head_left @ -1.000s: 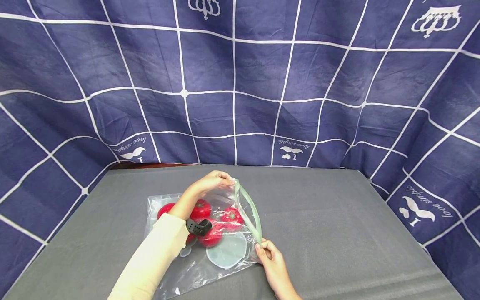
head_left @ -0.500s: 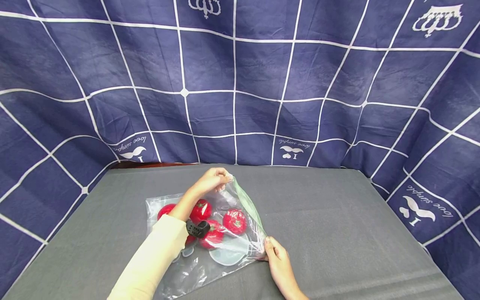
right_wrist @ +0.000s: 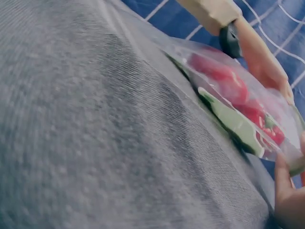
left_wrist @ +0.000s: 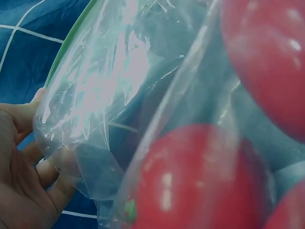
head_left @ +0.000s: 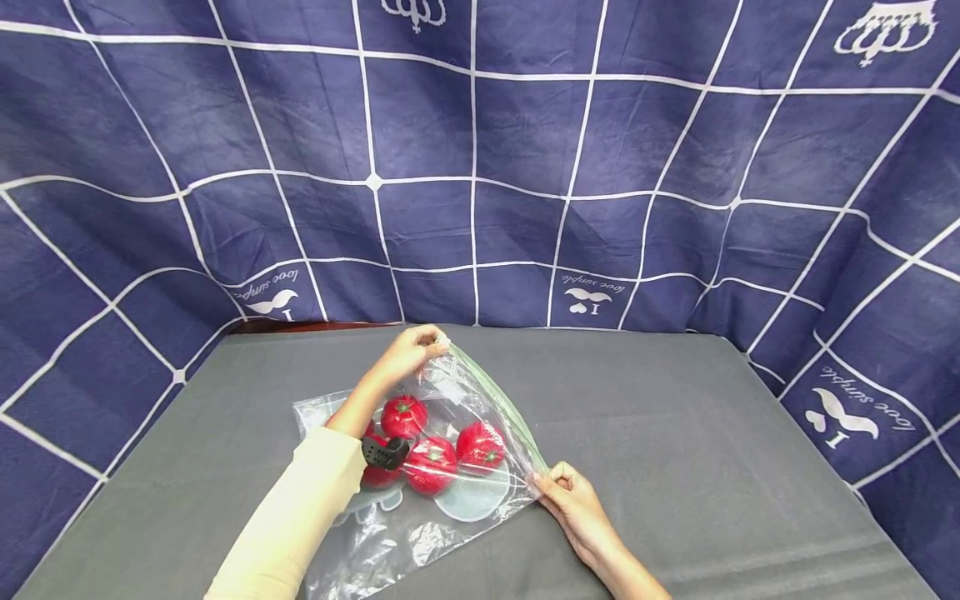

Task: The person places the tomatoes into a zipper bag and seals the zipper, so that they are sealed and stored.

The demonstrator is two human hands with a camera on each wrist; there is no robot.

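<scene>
A clear zip bag [head_left: 420, 533] with a green strip [head_left: 495, 392] along its mouth lies on the table, its mouth edge lifted to the right. Several red tomatoes [head_left: 431, 467] show through the plastic, also large in the left wrist view, where one tomato [left_wrist: 190, 176] has a bit of green. My left hand [head_left: 411, 350] pinches the far corner of the mouth. At the near corner, my right hand [head_left: 573, 504] pinches the other end of the strip. The strip is pulled nearly straight between the hands.
Pale translucent shapes printed on or lying in the bag, one a rounded shape [head_left: 474, 498], show below the tomatoes. A grey cloth [head_left: 675, 433] covers the table. Behind it hangs a blue curtain [head_left: 525, 167] with white lines. My left wrist wears a black band [head_left: 385, 452].
My left hand has moved left and slightly away; my right hand has moved right. The bag's mouth, bowed apart a second ago, is now drawn taut with its edges together.
</scene>
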